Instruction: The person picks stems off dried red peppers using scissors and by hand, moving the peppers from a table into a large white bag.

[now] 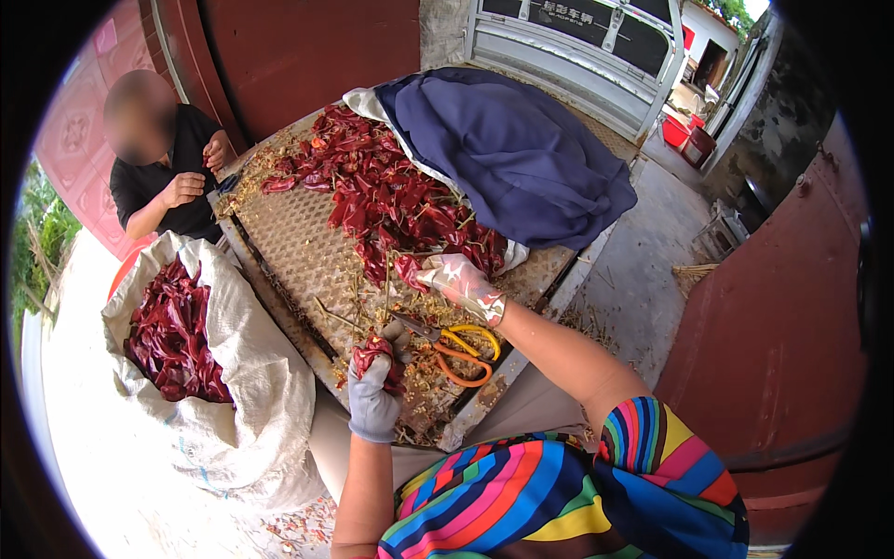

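Observation:
My left hand (372,405), in a grey glove, is closed around dried red chili peppers (374,351) near the front of a metal truck bed (293,244). My right hand (457,279) wears a camouflage-patterned glove and grips a dried red chili (409,273) by the front edge of the pile. That pile of dried chilies (391,189) spreads from the mouth of a white sack, over which a dark blue cloth (503,154) is draped. Scissors (457,347) with one yellow and one orange handle lie between my hands on scattered seeds and stems.
A white woven sack (258,391) of chilies stands on the ground at the left. Beyond it, a person (174,168) in a dark shirt handles a chili at the bed's corner. A red metal panel (768,335) stands at the right; red buckets (688,136) sit further back.

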{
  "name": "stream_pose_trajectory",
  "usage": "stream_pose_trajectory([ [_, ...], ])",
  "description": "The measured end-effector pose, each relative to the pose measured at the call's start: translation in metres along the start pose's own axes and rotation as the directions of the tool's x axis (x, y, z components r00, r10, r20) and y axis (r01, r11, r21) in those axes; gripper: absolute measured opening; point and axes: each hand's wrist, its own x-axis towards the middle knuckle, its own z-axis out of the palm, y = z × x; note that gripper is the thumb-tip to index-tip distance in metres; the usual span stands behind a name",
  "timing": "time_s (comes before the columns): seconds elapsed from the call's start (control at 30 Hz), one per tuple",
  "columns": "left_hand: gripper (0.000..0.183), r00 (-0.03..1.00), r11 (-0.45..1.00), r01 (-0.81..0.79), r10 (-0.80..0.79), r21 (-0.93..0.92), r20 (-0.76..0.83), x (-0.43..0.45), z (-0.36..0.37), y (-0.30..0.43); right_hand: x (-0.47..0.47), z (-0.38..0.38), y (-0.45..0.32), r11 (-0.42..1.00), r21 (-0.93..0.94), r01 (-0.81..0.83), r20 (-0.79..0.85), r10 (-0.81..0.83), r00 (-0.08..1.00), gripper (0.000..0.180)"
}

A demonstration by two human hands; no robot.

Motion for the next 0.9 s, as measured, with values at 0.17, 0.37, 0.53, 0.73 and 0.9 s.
stream_pose_trajectory([
  [0.17, 0.051, 0.999, 0.999, -0.023, 0.022, 0.043, 0.028, 0.005, 0.013, 0.010, -0.052, -0.001, -0.031, 0.916, 0.241, -0.321, 0.106, 0.304, 0.947, 0.012],
  [0.37, 0.051, 1.000, 1.000, 0.028, -0.028, 0.014, -0.006, 0.002, 0.007, 0.007, -0.065, -0.008, -0.036, 0.717, 0.587, -0.377, 0.241, 0.289, 0.926, 0.019],
  [0.53, 0.041, 0.999, 0.997, 0.036, -0.037, -0.066, -0.010, 0.000, 0.014, 0.003, -0.081, 0.004, -0.029, 0.513, 0.680, -0.523, 0.466, 0.249, 0.849, 0.022],
  [0.73, 0.029, 0.995, 0.997, 0.039, -0.045, -0.071, -0.084, 0.000, 0.000, -0.004, -0.100, 0.035, -0.021, 0.892, 0.347, -0.291, 0.203, 0.231, 0.952, 0.017],
  [0.9, 0.028, 0.994, 0.997, 0.065, -0.068, -0.039, -0.080, 0.003, 0.009, -0.002, -0.107, 0.038, -0.045, 0.961, -0.258, 0.101, 0.147, -0.064, 0.987, 0.029],
])
